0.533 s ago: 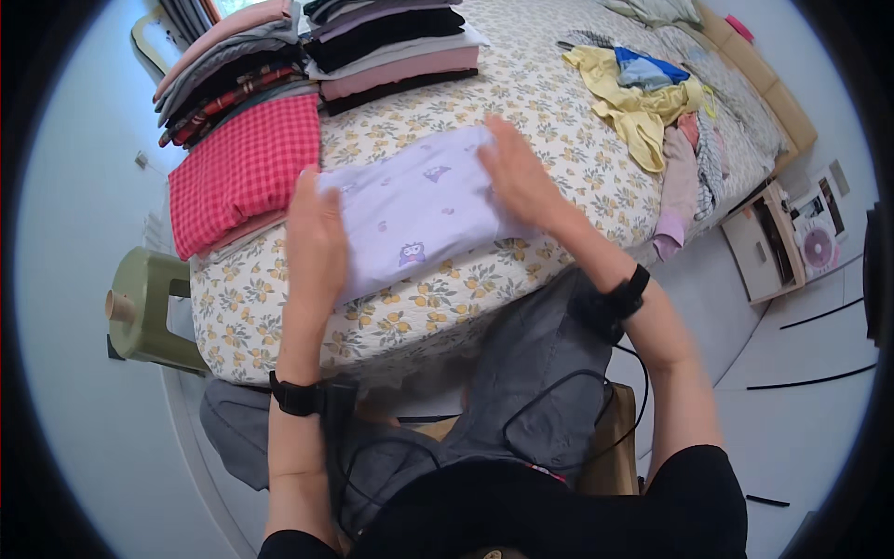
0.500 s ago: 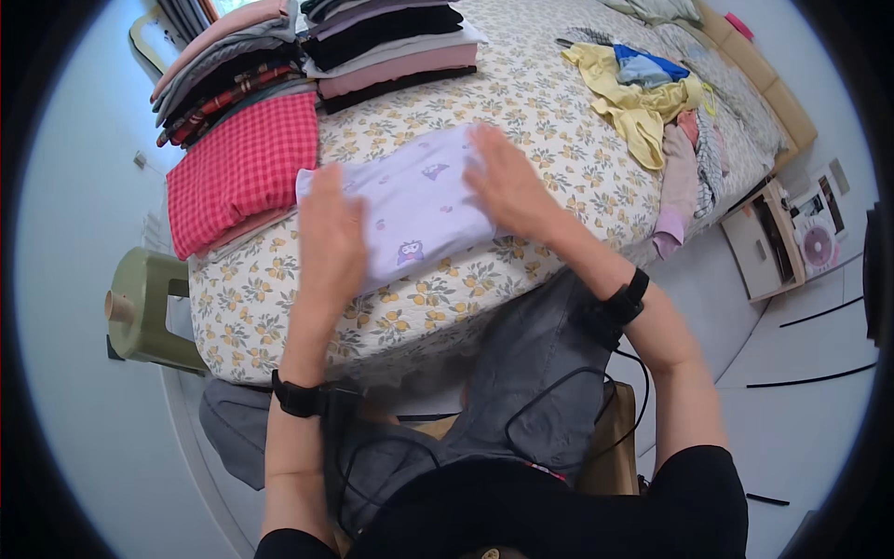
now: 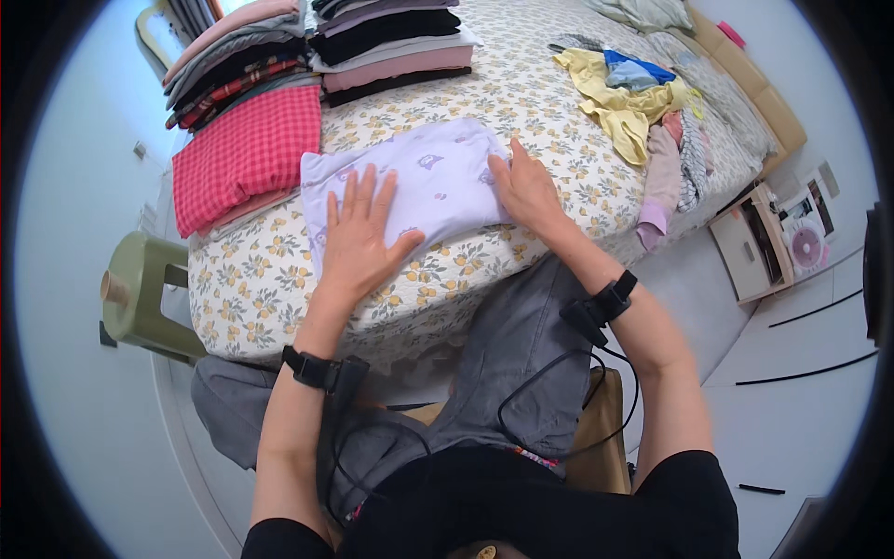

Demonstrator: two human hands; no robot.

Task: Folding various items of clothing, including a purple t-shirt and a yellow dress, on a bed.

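Note:
A folded lavender garment point(image 3: 447, 186) with small cartoon prints lies as a rectangle on the near part of the bed. My left hand point(image 3: 358, 233) rests flat on its left portion, fingers spread. At the garment's right edge is my right hand point(image 3: 529, 191), its thumb over the cloth and its index finger pointing away from me. The other fingers of that hand are curled and partly hidden at the edge, closed on the cloth. Just left of the garment lies a folded red checked cloth point(image 3: 247, 154).
Two tall stacks of folded clothes, a left stack point(image 3: 237, 65) and a right stack point(image 3: 396, 51), stand at the far left. Loose clothes point(image 3: 605, 102) lie crumpled on the right of the bed point(image 3: 251, 307). A green stool point(image 3: 140, 293) stands beside the bed at left.
My left hand has gone from upright at the garment's left side to flat on top. My right hand has moved from the top to the right edge. The garment looks slightly shifted.

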